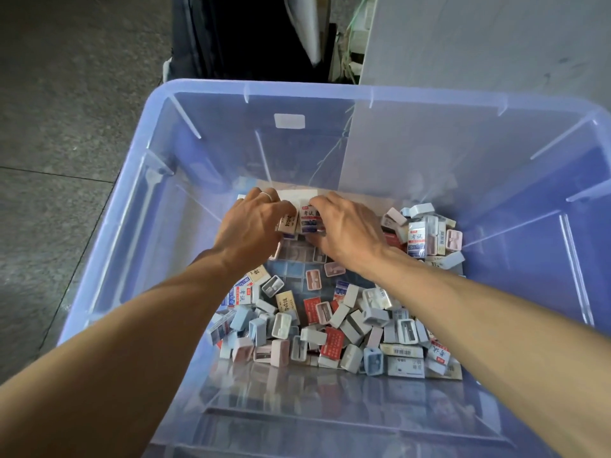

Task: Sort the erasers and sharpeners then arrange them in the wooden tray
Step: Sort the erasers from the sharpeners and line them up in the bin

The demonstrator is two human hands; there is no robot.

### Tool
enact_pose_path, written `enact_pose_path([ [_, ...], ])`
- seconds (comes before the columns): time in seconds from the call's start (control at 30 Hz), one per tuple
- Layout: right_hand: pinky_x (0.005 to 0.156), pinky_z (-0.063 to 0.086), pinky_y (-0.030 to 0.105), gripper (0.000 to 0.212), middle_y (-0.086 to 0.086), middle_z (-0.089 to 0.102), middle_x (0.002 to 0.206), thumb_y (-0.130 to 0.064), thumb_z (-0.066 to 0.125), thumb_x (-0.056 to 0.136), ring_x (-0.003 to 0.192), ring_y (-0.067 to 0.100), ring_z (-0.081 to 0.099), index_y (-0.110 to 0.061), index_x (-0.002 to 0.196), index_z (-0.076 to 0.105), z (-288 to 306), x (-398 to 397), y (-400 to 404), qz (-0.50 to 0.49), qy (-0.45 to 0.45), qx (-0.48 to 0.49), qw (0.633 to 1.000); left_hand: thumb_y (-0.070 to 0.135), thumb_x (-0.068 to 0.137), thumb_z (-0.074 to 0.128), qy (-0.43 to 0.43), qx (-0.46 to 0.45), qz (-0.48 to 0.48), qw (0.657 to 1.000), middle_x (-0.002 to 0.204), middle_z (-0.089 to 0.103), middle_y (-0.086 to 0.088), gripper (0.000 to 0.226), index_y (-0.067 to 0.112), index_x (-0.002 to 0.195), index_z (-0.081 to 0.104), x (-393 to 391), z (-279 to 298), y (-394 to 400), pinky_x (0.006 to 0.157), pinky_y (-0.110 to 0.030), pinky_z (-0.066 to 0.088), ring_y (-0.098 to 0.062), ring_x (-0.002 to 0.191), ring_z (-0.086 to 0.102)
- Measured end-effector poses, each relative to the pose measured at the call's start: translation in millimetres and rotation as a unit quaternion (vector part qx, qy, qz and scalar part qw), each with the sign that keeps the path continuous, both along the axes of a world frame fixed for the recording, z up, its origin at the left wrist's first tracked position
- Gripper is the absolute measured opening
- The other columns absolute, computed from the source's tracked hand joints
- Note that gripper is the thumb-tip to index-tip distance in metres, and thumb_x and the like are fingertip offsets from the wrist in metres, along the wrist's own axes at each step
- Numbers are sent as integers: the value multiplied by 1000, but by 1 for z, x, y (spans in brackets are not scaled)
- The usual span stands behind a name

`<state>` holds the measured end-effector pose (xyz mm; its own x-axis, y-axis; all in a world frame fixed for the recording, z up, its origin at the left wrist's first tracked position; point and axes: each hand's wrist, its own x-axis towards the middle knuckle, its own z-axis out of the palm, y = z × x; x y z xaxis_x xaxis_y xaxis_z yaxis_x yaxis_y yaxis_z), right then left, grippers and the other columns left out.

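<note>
Both hands, left hand [251,226] & right hand [344,233], grasp wrapped erasers [305,219] at bin [231,90] far end | step: gathering erasers | next (we judge): lift clear of sharpeners [281,325]; wooden tray unseen.

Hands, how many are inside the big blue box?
2. The left hand and the right hand are side by side at the far end of the box, both holding wrapped erasers. No other hands show.
</note>
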<state>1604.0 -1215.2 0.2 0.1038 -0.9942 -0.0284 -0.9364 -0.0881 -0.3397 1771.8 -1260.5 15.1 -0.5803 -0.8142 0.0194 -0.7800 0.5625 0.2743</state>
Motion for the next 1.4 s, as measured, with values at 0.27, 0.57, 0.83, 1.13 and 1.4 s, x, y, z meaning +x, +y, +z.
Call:
enact_pose_path([
  [0.27,67,53,36,51,4,66,103,-18,84,75,87,24,66,-15,120,61,-8,4,-1,2,2,-57,998,15,71,85,-6,-22,1,1000,100,66,-11,35,11,103,72,3,-6,-2,65,-39,47,-29,88,54],
  [0.57,65,58,37,25,10,67,94,-7,74,86,82,29,67,-2,110,70,-7,-5,12,63,-11,-41,997,20,76,81,-14,-12,31,999,110,66,-10,38,13,111,71,3,-5,-2,72,-38,46,-28,98,53],
  [0.83,68,51,35,30,6,62,93,-3,74,84,80,21,53,-8,109,59,-11,4,-7,61,-21,-15,998,22,77,81,-46,-25,18,998,108,65,-9,34,12,108,69,2,-5,-4,70,-37,46,-27,96,52],
  [1.13,74,55,38,21,1,64,90,-28,71,86,79,22,62,-11,95,63,37,-25,10,91,-20,69,993,29,80,75,-59,101,4,993,110,63,-5,36,18,114,66,-10,27,8,72,-32,46,-26,103,58],
  [1.4,85,54,32,49,0,65,115,-33,75,83,103,23,63,-16,127,59,59,-37,47,164,18,406,899,38,66,88,-241,388,-141,878,135,50,5,82,30,137,47,-2,33,42,101,-35,43,-18,121,50],
])
